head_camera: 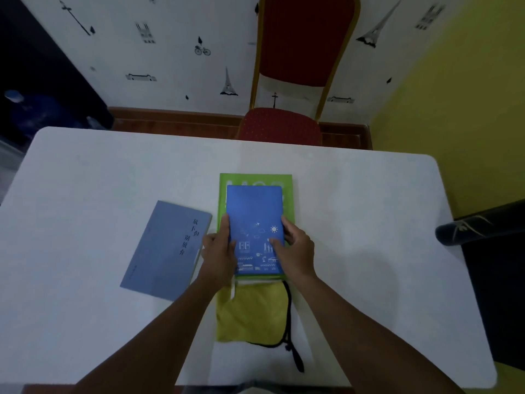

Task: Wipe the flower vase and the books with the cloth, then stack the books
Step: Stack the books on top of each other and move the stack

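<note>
A bright blue book [254,211] with white drawings lies on top of a larger green book [287,194] in the middle of the white table [85,180]. My left hand [220,245] grips the blue book's left edge and my right hand [294,245] grips its right edge. A grey-blue book [164,251] with dark characters lies flat to the left, apart from the stack. The yellow-green cloth [251,314] sits on the table just below the stack, between my forearms. No flower vase shows clearly.
A black cord [289,322] with a tassel trails over the cloth's right side. A red chair [304,52] stands behind the table's far edge. A dark object [466,226] juts in at the table's right edge. A yellow wall is at right.
</note>
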Available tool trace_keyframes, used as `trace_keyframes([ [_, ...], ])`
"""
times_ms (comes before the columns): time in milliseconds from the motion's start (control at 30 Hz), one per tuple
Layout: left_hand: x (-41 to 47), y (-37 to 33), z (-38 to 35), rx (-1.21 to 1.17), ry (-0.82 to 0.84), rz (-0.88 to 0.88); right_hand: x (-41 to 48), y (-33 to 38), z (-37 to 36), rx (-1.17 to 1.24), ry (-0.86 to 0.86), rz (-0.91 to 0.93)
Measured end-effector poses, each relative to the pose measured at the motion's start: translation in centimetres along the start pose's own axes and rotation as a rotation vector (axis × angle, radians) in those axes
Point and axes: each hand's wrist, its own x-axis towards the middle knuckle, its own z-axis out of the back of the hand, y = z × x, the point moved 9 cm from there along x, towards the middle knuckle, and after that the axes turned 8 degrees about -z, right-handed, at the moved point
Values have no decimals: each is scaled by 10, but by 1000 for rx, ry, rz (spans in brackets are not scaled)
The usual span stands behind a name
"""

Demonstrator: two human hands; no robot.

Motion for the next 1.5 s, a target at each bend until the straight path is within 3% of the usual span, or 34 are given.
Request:
trace_keyframes([
  [133, 0, 1, 5, 59, 0, -6, -3, 7, -1, -150, 1, 14],
  [267, -9, -5, 19, 168, -27, -198, -33, 45, -26, -344, -55, 345],
  [367, -19, 16, 47, 298, -58, -184, -59, 65, -72, -310, 82, 465],
  [600, -46, 77, 122, 389, -133, 1, -103, 59, -177, -430, 471, 363],
  [700, -54, 92, 132, 282, -132, 68, -109, 45, -202, -499, 499, 237],
  [800, -58, 81, 143, 74, -249, 32, -113, 38, -216, -525, 539, 178],
  [933, -55, 101, 151, -33, -336, 253, -107, 31, -218, -462, 558, 119],
  [1033, -52, 116, 156, -87, -352, 350, -100, 28, -211, -364, 536, 44],
  [1267, -35, 111, 165, -198, -259, 254, -91, 35, -188, -181, 419, 17],
  [1500, -8, 46, 145, -360, -223, 77, -62, 64, -126, -135, 149, 136],
])
